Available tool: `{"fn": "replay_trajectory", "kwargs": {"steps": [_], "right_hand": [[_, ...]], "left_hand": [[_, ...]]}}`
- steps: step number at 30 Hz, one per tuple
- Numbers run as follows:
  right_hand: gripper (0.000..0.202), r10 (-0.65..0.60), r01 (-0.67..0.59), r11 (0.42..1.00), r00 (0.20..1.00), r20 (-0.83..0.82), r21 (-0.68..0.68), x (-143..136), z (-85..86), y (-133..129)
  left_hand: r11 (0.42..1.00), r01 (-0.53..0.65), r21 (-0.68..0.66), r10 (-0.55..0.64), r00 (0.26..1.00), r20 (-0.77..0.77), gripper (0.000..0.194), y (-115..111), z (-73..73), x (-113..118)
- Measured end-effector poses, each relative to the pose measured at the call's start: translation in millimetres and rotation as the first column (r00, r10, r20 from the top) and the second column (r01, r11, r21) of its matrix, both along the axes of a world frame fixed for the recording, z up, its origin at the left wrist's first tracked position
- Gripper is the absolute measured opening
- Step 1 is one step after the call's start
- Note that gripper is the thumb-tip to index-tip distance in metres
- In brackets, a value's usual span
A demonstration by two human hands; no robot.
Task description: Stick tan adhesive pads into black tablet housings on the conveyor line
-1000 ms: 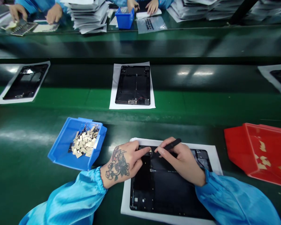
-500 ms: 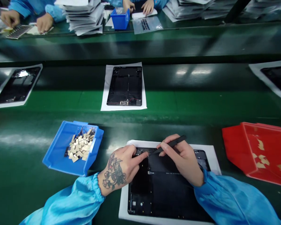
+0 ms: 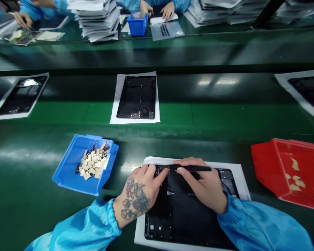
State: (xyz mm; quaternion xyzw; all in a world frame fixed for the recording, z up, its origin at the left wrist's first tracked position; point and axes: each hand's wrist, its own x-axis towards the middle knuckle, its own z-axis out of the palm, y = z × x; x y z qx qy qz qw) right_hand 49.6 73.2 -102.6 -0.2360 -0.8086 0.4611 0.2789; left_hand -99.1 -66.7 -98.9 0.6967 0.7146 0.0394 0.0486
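Flanking hands (image 3: 138,191), blue bin (image 3: 68,167), red tray (image 3: 267,164)

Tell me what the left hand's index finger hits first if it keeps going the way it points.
The left hand points up and right, so its fingertip would likely meet the black tool tip held by the right hand, over the black panel. Depth is uncertain.

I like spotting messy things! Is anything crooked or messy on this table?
A little. The blue bin sits at a slant, its small gold pieces in a jumbled heap. The red bin is slanted too, with a few scraps scattered inside. The black panel under both hands lies neatly on its white sheet.
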Motion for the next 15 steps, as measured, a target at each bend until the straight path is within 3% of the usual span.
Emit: {"fn": "replay_trajectory", "kwargs": {"steps": [5, 15], "right_hand": [[0.009, 0.123, -0.126, 0.989, 0.991, -0.046, -0.072, -3.2, -2.1, -1.3], [0.012, 0.242, -0.240, 0.969, 0.969, -0.041, 0.051, -6.0, 0.7, 1.2]], "left_hand": [[0.997, 0.005, 0.082, -0.007, 1.000, 0.027, 0.046, -5.1, -5.9, -2.9], [0.971, 0.039, 0.235, -0.053, 0.997, 0.056, 0.033, -9.0, -11.5, -4.0]]}}
